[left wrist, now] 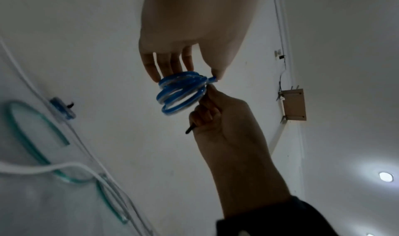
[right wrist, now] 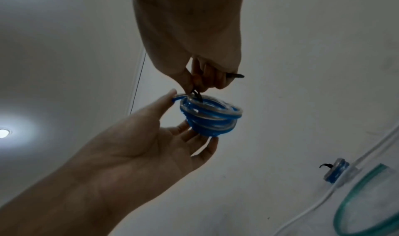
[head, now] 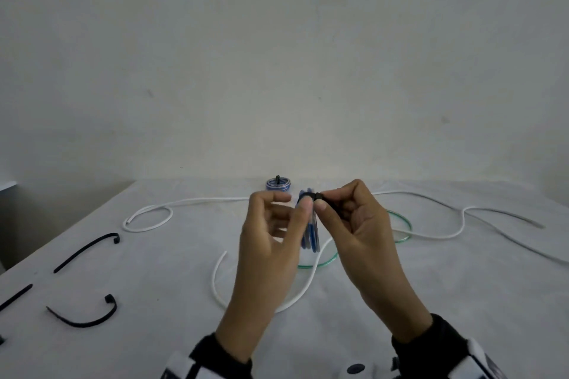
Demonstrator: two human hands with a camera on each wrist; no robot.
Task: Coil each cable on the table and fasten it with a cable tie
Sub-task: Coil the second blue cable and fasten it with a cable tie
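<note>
Both hands are raised above the table (head: 462, 301). My left hand (head: 292, 204) holds a coiled blue cable (head: 310, 235) between thumb and fingers; in the right wrist view the thumb touches the blue cable's (right wrist: 211, 115) loose end and the fingers lie under the coil. My right hand (head: 323, 198) pinches a black cable tie (head: 314, 196) looped at the coil's top. The tie's tail (left wrist: 190, 129) sticks out below the curled right fingers (left wrist: 205, 115).
A tied blue coil (head: 278, 186) lies at the table's far side. A long white cable (head: 147, 215) and a green cable (head: 400, 224) sprawl under and beyond the hands. Loose black ties (head: 86, 252) (head: 89, 315) lie at the near left.
</note>
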